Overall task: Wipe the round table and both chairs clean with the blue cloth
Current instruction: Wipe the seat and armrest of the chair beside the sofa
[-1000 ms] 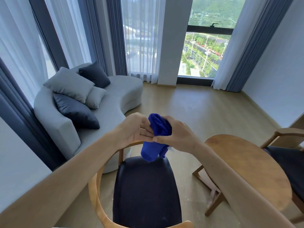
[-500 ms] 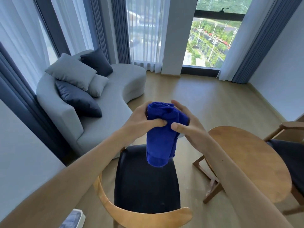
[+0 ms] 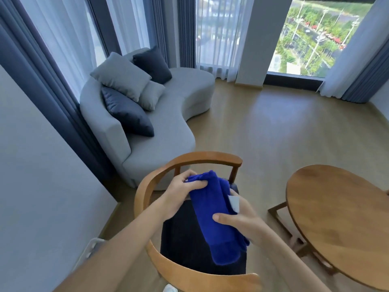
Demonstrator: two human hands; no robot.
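Head view first shows your two forearms reaching in over the curved wooden armchair with the dark seat pad [image 3: 189, 239], which sits directly below you. Your right hand [image 3: 242, 224] grasps the folded bright blue terry cloth [image 3: 212, 213] at its middle, thumb laid across the front face and the fingers hidden behind, so the bundle cannot unroll. A small white tag [image 3: 234, 203] pokes out beside that hand. Your left hand [image 3: 185, 190] pinches the cloth's upper end, fingers curled over the fold. Held at both ends like this, above the seat and not touching it, the cloth looks to be getting shaped into a pad with a flat wiping face, a sensible thing to settle before contact. Nothing suggests any surface has been wiped yet.

Just to your right stands the round wooden bench [image 3: 341, 218], its top bare where it shows, within easy reach once the cloth is ready. The second chair is barely in view at the right edge, if at all; I cannot tell.

Farther off, the curved grey sofa [image 3: 172, 114] carries grey and dark cushions [image 3: 122, 79] against blue curtains [image 3: 63, 85], well apart from your work.
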